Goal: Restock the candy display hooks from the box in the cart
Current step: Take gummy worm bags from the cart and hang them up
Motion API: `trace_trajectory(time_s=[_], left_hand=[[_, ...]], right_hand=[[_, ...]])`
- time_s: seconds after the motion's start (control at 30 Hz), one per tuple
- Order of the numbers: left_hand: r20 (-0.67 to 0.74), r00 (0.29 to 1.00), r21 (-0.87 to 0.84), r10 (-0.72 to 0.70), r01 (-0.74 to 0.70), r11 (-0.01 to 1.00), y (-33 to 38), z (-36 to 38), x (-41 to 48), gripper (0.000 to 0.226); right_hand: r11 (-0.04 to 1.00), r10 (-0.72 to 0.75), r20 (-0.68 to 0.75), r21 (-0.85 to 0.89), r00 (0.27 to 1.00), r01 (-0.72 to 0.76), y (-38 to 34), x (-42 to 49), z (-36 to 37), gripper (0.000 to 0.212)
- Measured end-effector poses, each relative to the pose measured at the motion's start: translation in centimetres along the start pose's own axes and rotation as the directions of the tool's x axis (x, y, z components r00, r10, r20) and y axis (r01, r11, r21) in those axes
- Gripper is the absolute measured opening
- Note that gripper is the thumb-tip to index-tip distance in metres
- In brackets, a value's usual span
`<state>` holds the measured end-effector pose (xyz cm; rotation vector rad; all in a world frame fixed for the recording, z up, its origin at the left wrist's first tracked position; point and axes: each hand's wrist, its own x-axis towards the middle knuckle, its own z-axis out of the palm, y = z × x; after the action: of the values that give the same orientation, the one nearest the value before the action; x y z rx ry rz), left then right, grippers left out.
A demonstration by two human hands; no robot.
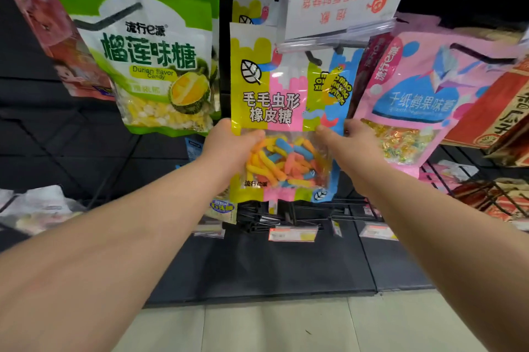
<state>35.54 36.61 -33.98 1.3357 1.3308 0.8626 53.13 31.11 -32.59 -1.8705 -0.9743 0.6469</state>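
Pale floor tiles (257,328); red packages (492,105) rightward

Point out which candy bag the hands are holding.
The middle gummy bag, striped yellow, pink and blue. The left hand and right hand grip its sides; the green durian bag and the pink bag hang either side.

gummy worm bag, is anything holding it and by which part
Both hands hold the gummy worm bag at mid-height: the left hand grips its left edge, the right hand its right edge, thumbs on the front.
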Motion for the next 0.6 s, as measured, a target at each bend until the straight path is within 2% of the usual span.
trace_trajectory(time_s=[0.23, 0.3, 0.43, 0.53, 0.6], left_hand=[[-0.026, 1.0, 0.081, 0.012, -0.009, 0.997, -0.3, 0.3, 1.4, 0.031], [-0.052, 0.999, 0.154, 0.014, -0.006, 0.988, -0.2, 0.1, 1.3, 0.031], [-0.06, 0.996, 0.313, 0.065, -0.043, 0.949, 0.0, -0.3, 0.1, 0.039], [-0.034, 0.993, 0.519, 0.114, -0.08, 0.851, 0.8, -0.9, -1.8, 0.055], [-0.028, 0.99, 0.672, 0.136, -0.082, 0.736, 1.5, -1.5, -3.4, 0.068]], right_hand=[[0.999, -0.002, 0.042, -0.038, 0.999, 0.004, 0.5, 0.7, 0.3, 0.027], [0.998, -0.003, 0.054, -0.06, 0.999, 0.006, 0.4, 0.6, 0.1, 0.033], [0.954, -0.065, 0.077, -0.287, 0.995, 0.084, -0.3, -0.8, -1.0, 0.049], [0.84, -0.154, 0.141, -0.503, 0.978, 0.204, -1.0, -2.8, -2.0, 0.058], [0.662, -0.188, 0.261, -0.678, 0.947, 0.319, -1.7, -4.2, -2.5, 0.064]])
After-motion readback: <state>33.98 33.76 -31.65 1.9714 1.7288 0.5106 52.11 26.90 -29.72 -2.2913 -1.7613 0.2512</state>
